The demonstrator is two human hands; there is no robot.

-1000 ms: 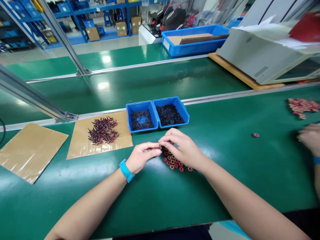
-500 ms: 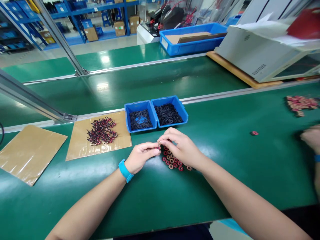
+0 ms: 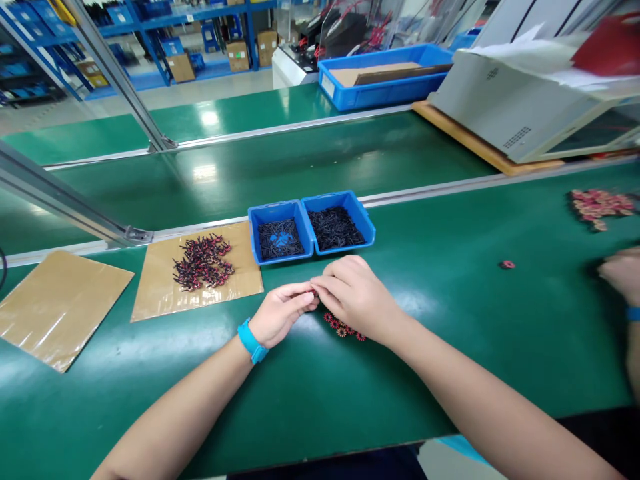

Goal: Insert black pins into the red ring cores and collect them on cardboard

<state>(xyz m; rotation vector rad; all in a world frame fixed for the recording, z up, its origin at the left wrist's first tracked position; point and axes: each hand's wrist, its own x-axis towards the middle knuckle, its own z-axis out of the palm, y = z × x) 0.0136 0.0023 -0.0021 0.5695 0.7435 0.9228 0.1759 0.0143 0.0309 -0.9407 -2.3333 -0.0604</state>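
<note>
From where I stand, both bare hands meet over a glossy green worktop. The left hand, with a teal band at the wrist, has its thumb and fingers pinched shut on a small red part, mostly covered by the grip. The right hand brings its bunched fingertips to that same part; I can't tell whether they grip anything themselves. Beneath the right hand, partly hidden, lies a pile of small red-and-tan cog-shaped rings.

Just beyond the hands, two blue plastic bins sit side by side, both holding thin black pieces. To their left, a shiny brown rectangular sheet carries a heap of black-and-red pieces. Well off to the right, one lone pinkish-red ring lies near a co-worker's hand.
</note>
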